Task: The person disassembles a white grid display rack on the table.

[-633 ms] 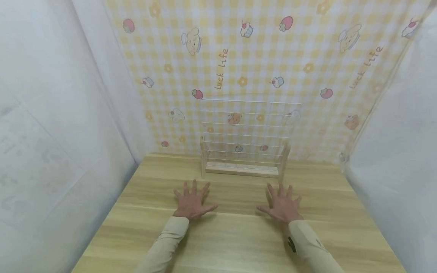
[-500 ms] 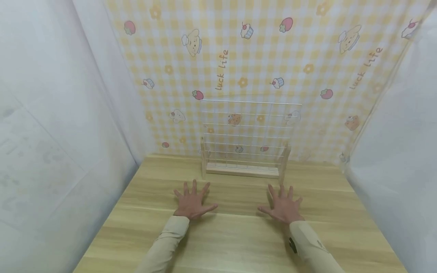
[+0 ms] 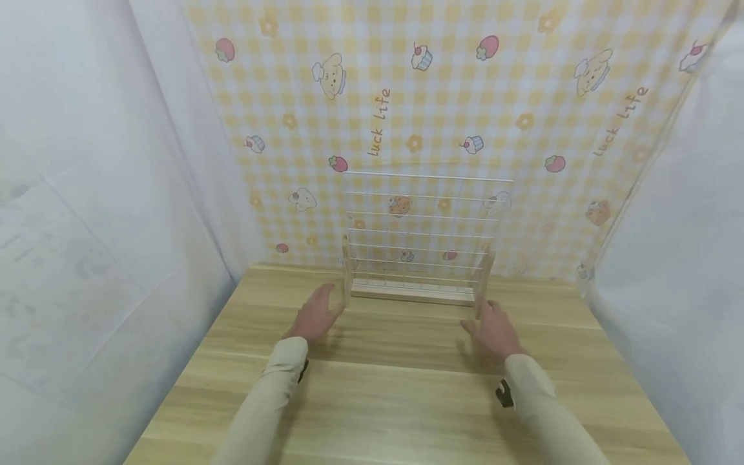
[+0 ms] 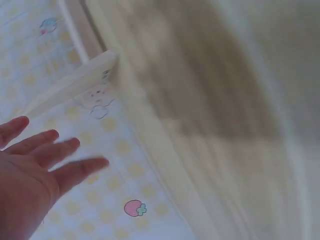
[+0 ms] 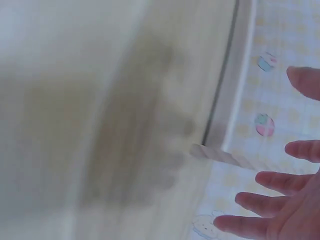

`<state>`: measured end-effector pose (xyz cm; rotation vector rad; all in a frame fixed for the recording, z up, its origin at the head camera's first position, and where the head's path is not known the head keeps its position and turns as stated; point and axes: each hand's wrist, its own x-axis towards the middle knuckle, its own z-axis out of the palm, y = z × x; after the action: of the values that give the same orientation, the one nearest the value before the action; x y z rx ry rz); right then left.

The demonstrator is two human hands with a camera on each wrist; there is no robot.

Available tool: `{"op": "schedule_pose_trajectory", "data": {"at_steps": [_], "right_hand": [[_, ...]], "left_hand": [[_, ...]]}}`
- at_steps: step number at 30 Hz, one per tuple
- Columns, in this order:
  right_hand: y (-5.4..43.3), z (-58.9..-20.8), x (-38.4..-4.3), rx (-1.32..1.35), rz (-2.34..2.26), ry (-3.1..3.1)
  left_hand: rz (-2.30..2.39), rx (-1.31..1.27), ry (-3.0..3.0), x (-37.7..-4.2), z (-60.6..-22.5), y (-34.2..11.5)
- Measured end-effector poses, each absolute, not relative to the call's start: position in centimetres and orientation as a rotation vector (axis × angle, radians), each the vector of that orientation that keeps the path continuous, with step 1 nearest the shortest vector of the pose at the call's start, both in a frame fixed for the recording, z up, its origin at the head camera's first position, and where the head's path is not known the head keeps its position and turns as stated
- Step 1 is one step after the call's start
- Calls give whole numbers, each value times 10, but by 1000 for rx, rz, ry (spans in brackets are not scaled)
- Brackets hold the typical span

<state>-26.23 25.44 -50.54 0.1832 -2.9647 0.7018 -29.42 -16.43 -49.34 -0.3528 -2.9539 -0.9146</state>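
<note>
A white wire grid rack (image 3: 421,216) stands upright at the back of the wooden table, held between two wooden side posts with a wooden bar (image 3: 413,294) across the bottom. My left hand (image 3: 314,316) is raised off the table beside the left post (image 3: 347,268), holding nothing. Its fingers are spread and nearly straight in the left wrist view. Near the lower end of the right post (image 3: 484,278) is my right hand (image 3: 494,329), also holding nothing, with its fingers spread apart in the right wrist view. Whether its fingertips touch the post cannot be told.
The table (image 3: 395,407) has a light wood-grain top. Behind the rack hangs a yellow checked cloth (image 3: 447,90) with cartoon prints. White sheets enclose the left side (image 3: 87,194) and the right side (image 3: 680,258).
Both hands have lifted from lying flat on the table and turned sideways. They have moved forward and slightly outward, toward the rack's two side posts. The rack stands where it was.
</note>
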Motion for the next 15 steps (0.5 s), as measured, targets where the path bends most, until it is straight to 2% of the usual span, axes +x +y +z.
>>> {"op": "schedule_pose_trajectory", "data": {"at_steps": [6, 15], "right_hand": [[265, -483, -280, 164, 745, -2961], [274, -452, -297, 194, 720, -2901]], "left_hand": [[-1092, -366, -2844, -309, -467, -163], [-1311, -299, -2726, -331, -452, -150]]}}
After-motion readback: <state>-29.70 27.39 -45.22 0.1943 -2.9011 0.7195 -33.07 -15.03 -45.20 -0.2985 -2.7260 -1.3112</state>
